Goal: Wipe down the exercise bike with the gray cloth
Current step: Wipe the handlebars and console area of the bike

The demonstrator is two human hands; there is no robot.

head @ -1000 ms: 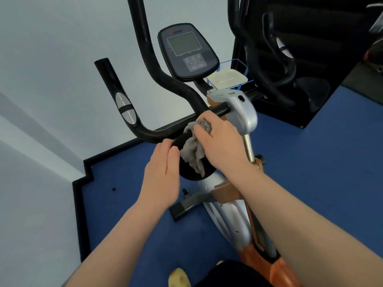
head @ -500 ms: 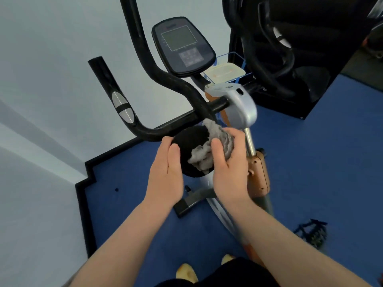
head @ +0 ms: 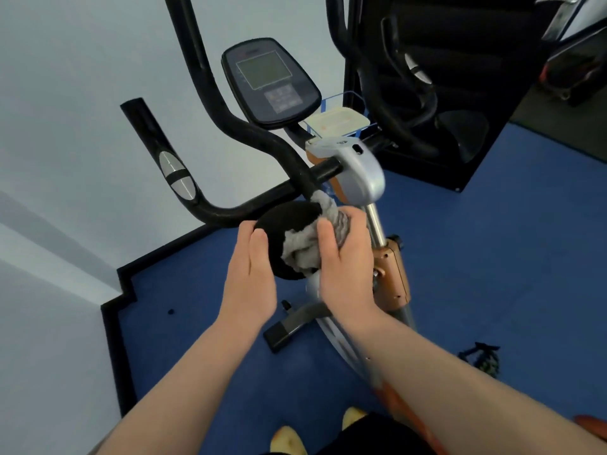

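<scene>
The right hand [head: 345,257] grips a crumpled gray terry cloth [head: 305,247], fingers curled round it, pressing it against the right side of a round black padded knob [head: 289,224] at the near end of the black-and-silver exercise bike [head: 358,172]. The left hand [head: 249,274] rests straight-fingered against the knob's left edge. The bike's dark oval console [head: 269,83] sits above, over blue carpet [head: 492,257]

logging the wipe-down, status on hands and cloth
Right hand grips gray cloth, pressed on the black round pad. Left hand flat against pad's left edge. Nothing in the way.
</scene>
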